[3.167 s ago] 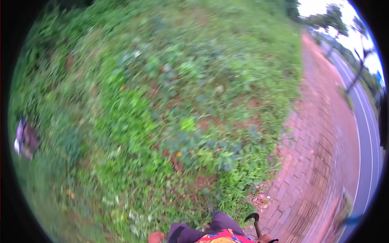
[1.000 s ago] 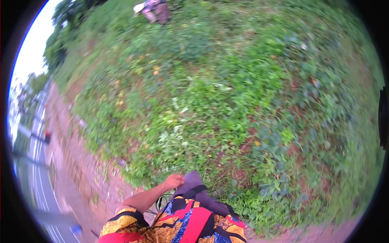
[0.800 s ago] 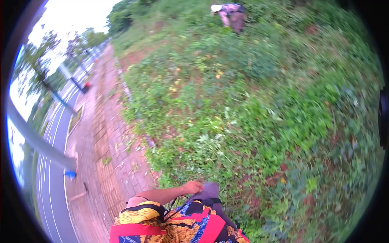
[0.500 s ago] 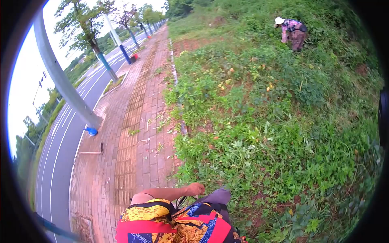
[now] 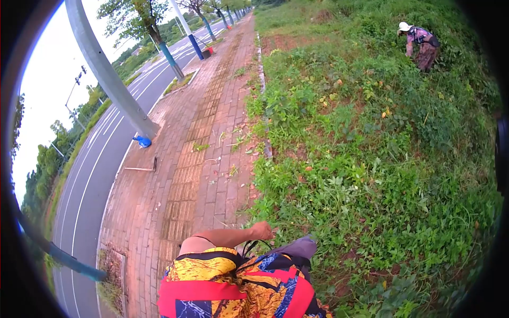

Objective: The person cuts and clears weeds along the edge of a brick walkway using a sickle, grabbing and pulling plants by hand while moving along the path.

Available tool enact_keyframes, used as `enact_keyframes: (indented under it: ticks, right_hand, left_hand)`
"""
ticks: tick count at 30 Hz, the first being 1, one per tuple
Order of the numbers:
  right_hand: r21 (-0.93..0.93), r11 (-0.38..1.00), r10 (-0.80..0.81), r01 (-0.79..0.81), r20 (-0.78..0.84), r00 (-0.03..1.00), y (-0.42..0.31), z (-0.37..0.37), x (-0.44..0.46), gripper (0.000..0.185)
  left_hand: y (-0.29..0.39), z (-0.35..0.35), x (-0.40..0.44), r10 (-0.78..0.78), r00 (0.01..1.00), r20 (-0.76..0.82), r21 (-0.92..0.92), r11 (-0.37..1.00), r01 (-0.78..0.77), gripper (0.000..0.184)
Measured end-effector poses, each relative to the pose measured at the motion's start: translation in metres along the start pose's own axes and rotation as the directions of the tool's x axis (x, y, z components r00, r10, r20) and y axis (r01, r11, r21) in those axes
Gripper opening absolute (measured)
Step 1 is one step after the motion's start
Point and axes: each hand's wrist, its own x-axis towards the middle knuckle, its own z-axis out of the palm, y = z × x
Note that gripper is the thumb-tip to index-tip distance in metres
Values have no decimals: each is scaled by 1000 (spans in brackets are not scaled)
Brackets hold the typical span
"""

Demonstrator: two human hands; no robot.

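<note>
My left hand (image 5: 262,231) reaches across in front of my patterned yellow, red and blue shirt (image 5: 212,265), over the edge of the green plants. Its fingers look curled; whatever they hold, if anything, is too small to make out. Just below the hand a thin dark loop (image 5: 253,245) shows, and I cannot tell whether the hand touches it. A grey, rounded shape (image 5: 297,247), perhaps cloth over a knee, sticks out beside it. My right hand is out of sight. Low leafy weeds (image 5: 339,206) grow around.
A brick pavement (image 5: 212,180) runs along the left, with a long-handled tool (image 5: 142,168) and a blue bag (image 5: 142,141) by a grey pole (image 5: 114,79). Beyond lies a road (image 5: 90,175). Another person (image 5: 421,46) bends over among plants at the far right.
The view has swung left, so the pavement, pole and other person appear further right. My left hand stays stretched out over the plant edge, slightly higher in view.
</note>
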Motion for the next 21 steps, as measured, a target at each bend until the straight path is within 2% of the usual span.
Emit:
enact_keyframes:
  ticks: [2, 5, 9, 12, 13, 16, 17, 20, 21]
  right_hand:
    - [1, 1000, 6, -6, -2, 1000, -1, 1, -1, 26]
    - [-10, 1000, 18, -18, 0, 1000, -3, 1, -2, 26]
    - [-34, 999, 22, -22, -1, 1000, -14, 1, 4, 27]
    - [-62, 998, 29, -29, 2, 1000, -25, 2, 11, 27]
    - [-73, 997, 28, -28, 3, 1000, -30, 3, 13, 28]
    - [-104, 994, 20, -19, 12, 1000, -46, 6, 21, 28]
    - [-117, 993, 16, -15, 13, 1000, -51, 7, 23, 28]
    - [-137, 990, 17, -16, 7, 1000, -61, 7, 29, 29]
    - [-137, 990, 19, -19, -1, 1000, -61, 5, 30, 29]
  left_hand:
    - [-5, 1, 14, 212, 975, -61, 0, 977, -213, 28]
    - [31, -14, 28, 75, 997, 12, -307, 949, -68, 23]
    - [74, -36, 26, -102, 981, 167, -241, 960, 141, 29]
    - [64, -28, 23, 199, 974, -105, -296, 929, -222, 29]
    - [64, -30, 22, 26, 995, -94, -328, 943, -56, 24]
    - [74, -73, 2, -34, 998, -44, -303, 953, 19, 28]
    - [77, -88, 0, -90, 996, -13, -209, 974, 85, 28]
    - [50, -94, 20, -53, 981, -187, -254, 967, 4, 26]
    - [46, -96, 24, 102, 931, -352, -281, 937, -209, 23]
